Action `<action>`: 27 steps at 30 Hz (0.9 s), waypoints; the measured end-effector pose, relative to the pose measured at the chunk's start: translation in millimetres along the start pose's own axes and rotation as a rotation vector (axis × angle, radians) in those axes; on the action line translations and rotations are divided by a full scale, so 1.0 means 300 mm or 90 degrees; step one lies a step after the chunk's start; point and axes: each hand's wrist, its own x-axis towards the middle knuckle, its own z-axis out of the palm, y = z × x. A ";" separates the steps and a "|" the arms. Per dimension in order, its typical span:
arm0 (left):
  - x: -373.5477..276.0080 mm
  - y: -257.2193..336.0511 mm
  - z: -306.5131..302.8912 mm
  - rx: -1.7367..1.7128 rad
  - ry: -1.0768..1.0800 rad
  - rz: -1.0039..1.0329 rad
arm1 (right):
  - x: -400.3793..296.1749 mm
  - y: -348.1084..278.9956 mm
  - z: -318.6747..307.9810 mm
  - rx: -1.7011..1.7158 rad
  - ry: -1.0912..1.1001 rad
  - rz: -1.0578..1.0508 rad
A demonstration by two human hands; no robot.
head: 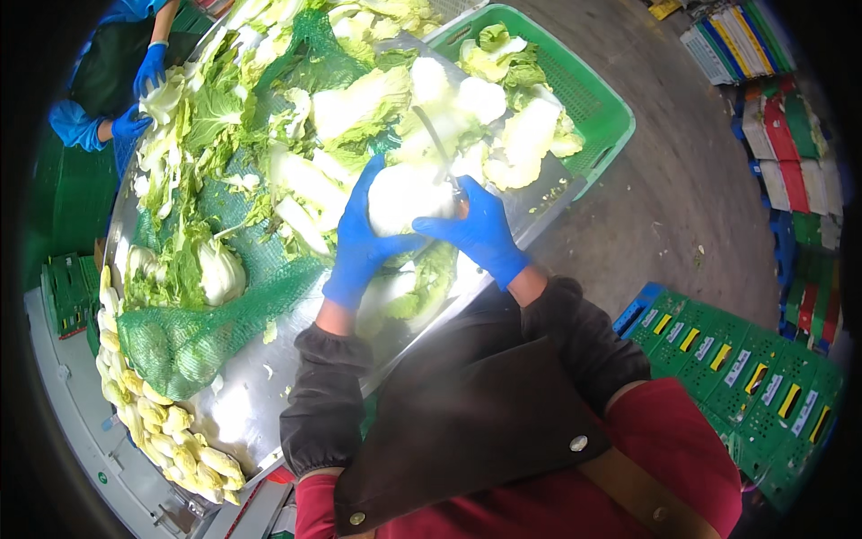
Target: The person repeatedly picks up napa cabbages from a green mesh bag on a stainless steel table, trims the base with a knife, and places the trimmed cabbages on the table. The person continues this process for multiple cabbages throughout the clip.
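Observation:
Blue-gloved, my left hand (360,236) grips the side of a pale Chinese cabbage (407,199) above the metal table (289,357). My right hand (475,226), also blue-gloved, is at the other side, its thumb against the cabbage. A narrow dark knife blade (433,135) points away from the right hand's fingers, which hide most of the handle. Glare washes out the cabbage surface. Loose outer leaves (421,290) lie under my hands. More trimmed cabbage pieces (363,108) are heaped just beyond.
A green crate (599,128) with leaves adjoins the table's far right. Green net bags (182,343) hold cabbages at left. Yellow cabbage hearts (168,431) line the left edge. Across the table, a co-worker's gloved hands (145,81) touch leaves. Stacked green crates (734,377) stand at right.

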 end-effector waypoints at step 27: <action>-0.251 0.039 -0.161 -0.548 0.324 -0.178 | 0.074 -0.137 0.181 -0.013 -0.370 -0.029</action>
